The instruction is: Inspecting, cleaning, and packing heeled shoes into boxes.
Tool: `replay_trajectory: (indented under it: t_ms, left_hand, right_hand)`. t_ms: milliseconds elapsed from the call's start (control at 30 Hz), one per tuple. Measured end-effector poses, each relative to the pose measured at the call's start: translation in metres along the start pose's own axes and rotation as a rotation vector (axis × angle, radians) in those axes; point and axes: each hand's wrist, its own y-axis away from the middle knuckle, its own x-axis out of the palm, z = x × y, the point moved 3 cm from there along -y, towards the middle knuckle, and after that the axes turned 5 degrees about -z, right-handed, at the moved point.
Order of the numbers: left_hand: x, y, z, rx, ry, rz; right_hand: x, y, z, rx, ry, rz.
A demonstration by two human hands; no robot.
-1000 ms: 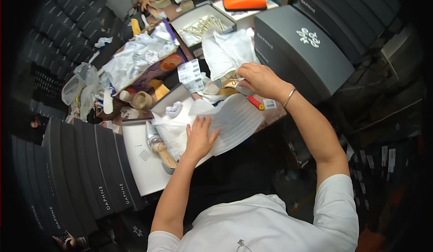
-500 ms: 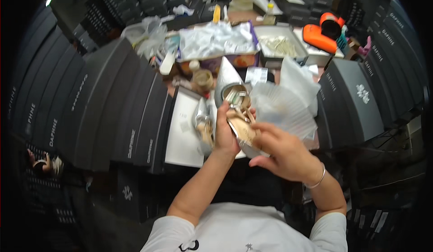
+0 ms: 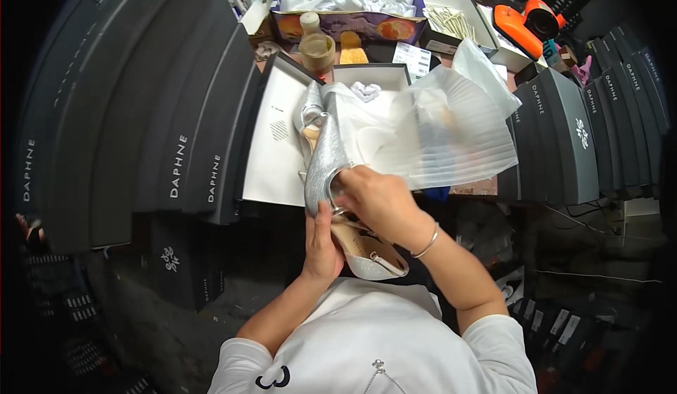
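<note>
A silver pointed-toe shoe (image 3: 325, 154) with a beige insole is held over the near edge of an open white-lined box (image 3: 273, 158). Its toe points away from me and its heel end toward my body. My left hand (image 3: 324, 251) grips the shoe from the left at its middle, thumb up along the side. At the shoe's front opening are the bent fingers of my right hand (image 3: 381, 203); the fingertips are partly hidden inside, so what they pinch cannot be seen. A second silver shoe (image 3: 309, 114) lies in the box, beyond the held one.
White wrapping sheets (image 3: 451, 129) spread right of the shoes. Behind stand a jar (image 3: 316, 54), a yellow sponge-like piece (image 3: 352, 50), a purple carton (image 3: 338, 28) of white paper and an orange device (image 3: 518, 31). Dark shoe boxes (image 3: 148, 112) are stacked left, more boxes (image 3: 564, 136) right.
My right hand has moved from the heel end to the front opening. The held shoe has come nearer my body. The whole view has shifted, bringing the box closer.
</note>
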Motion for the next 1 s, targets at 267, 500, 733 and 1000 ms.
replay_trajectory:
  t_ms: [267,500,733,1000]
  left_hand:
    - [-0.008,0.004,0.011,0.170,-0.392,-0.043]
    - [-0.005,0.003,0.018,0.143,-0.292,-0.061]
    - [0.003,-0.011,0.004,0.082,-0.176,-0.049]
    - [0.014,-0.033,0.019,-0.347,0.088,-0.058]
  right_hand:
    - [0.022,0.025,-0.015,0.168,-0.357,-0.147]
    - [0.007,0.020,-0.004,0.001,-0.163,-0.265]
    - [0.008,0.024,-0.022,0.088,-0.498,-0.382]
    - [0.022,-0.003,-0.117,0.229,-0.069,-0.111]
